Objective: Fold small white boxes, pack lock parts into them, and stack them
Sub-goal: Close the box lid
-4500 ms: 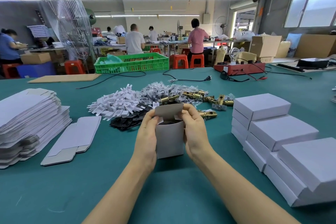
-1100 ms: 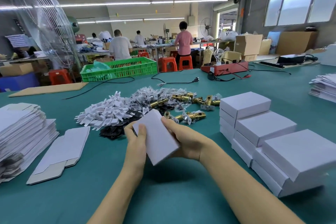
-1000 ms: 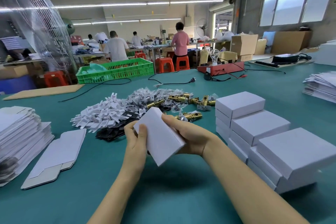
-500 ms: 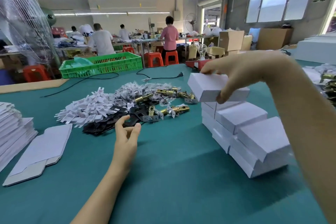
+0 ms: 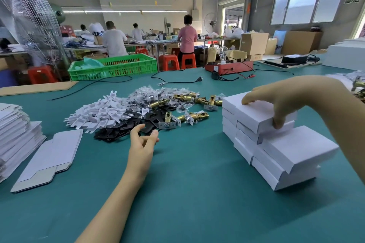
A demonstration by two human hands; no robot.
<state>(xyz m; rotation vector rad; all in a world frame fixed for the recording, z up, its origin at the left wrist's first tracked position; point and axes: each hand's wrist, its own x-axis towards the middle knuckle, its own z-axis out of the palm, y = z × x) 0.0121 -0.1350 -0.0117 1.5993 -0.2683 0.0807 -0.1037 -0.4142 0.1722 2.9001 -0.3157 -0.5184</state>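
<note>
Gripping a closed white box [image 5: 258, 113] from above: right hand [image 5: 284, 97], fingers curled over the far top edge and thumb pinching the near side. Box sitting on the top of the stepped stack of white boxes [image 5: 286, 150] toward the right edge of the green tabletop [image 5: 187, 193], touching the box beneath. Hovering just over the tabletop near its middle: left hand [image 5: 143, 142], grip loosely spread, fingers relaxed and holding nothing, fingertips close to the black plates [image 5: 126, 126]. Piled beyond those toward the far side: white plastic pieces [image 5: 96, 112], small bagged parts [image 5: 152, 94] and brass latch bolts [image 5: 189, 117], all heaped touching one another. Lying near the left edge: one flat unfolded carton blank [image 5: 49, 159], just beside a tall pile of flat blanks [image 5: 15, 136]. Resting at the far edge: a green crate [image 5: 114, 66], a black power cord [image 5: 175, 81] and a red device with a glass bulb [image 5: 229, 66]. Seated past the tabletop at other benches: several people, backs turned.
</note>
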